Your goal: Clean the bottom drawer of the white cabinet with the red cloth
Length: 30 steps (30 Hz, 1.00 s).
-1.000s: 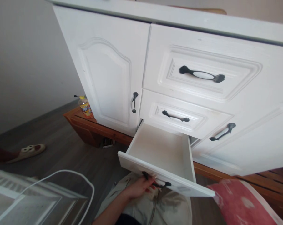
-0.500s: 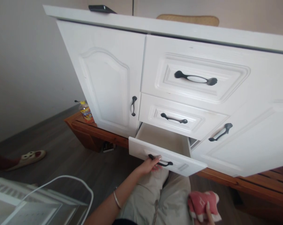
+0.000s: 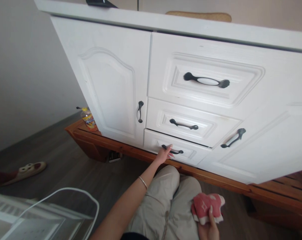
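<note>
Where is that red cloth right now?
In the head view, the red cloth sits low and right of centre, held in the person's right hand on their lap, below the white cabinet.

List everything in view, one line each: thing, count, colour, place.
cabinet: 1, white, centre
drawers: 3, white, stacked, all shut
handles: 5, black, on the doors and drawers
bottle: 1, yellow, left of the cabinet on the wooden base
slipper: 1, beige, on the floor at left
cord: 1, white, lower left
cloth: 1, red, lower right
left hand: on the bottom drawer handle
right hand: holding the cloth
</note>
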### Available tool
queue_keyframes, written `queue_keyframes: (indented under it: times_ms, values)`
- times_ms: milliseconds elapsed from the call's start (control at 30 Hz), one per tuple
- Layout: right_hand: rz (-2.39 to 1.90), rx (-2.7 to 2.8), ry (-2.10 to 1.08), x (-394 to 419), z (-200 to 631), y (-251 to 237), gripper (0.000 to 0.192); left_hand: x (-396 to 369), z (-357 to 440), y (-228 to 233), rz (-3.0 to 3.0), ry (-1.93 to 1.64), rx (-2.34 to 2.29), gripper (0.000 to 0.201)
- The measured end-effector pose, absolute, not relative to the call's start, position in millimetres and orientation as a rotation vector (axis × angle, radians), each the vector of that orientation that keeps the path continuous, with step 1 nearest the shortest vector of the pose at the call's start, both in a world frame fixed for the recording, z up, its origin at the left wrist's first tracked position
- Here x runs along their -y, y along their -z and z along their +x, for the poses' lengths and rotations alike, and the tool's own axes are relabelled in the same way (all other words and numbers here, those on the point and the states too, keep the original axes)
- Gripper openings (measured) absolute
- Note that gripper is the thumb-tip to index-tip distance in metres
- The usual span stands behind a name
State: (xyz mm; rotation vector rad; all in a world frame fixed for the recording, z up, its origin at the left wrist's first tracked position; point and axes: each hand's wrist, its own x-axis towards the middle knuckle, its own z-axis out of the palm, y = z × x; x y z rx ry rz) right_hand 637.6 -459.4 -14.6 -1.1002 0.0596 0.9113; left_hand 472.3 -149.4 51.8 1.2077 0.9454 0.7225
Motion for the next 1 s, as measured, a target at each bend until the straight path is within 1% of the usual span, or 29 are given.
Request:
queue_keyframes:
  times_ms: [233,367,433,567,600,633,700,733,767,867,1000]
  values:
    - [-1.129,-0.058,-0.890,454,636,14,0.056,141,476,-60,1.313,-0.703,-0.996,0.075]
    - [-1.154,-0.016,-0.904,452,641,19,0.056,149,472,-67,1.423,-0.686,-1.066,0.073]
    - [-1.171,-0.017,-0.917,452,646,24,0.058,167,465,-65,1.492,-0.679,-1.124,0.070]
    - [-1.202,-0.021,-0.891,452,651,33,0.053,236,439,-39,1.609,-0.637,-1.275,0.047]
    - [-1.201,-0.020,-0.881,452,651,33,0.051,255,432,-31,1.628,-0.607,-1.318,0.045]
    - [-1.196,-0.017,-0.881,452,650,33,0.051,271,425,-23,1.643,-0.576,-1.362,0.052]
    - [-1.171,-0.014,-0.905,447,649,31,0.052,295,415,-10,1.753,-0.416,-1.507,0.075]
    - [-1.150,-0.016,-0.925,442,649,28,0.054,301,412,-5,1.817,-0.335,-1.550,0.083]
    - [-1.122,-0.016,-0.940,434,650,24,0.057,304,411,-2,1.876,-0.256,-1.571,0.086]
    - [-1.046,0.010,-0.936,392,657,1,0.061,300,413,2,1.951,-0.123,-1.512,0.081]
    - [-0.950,0.243,-0.858,313,670,-50,0.057,294,416,-1,1.952,-0.125,-1.434,0.078]
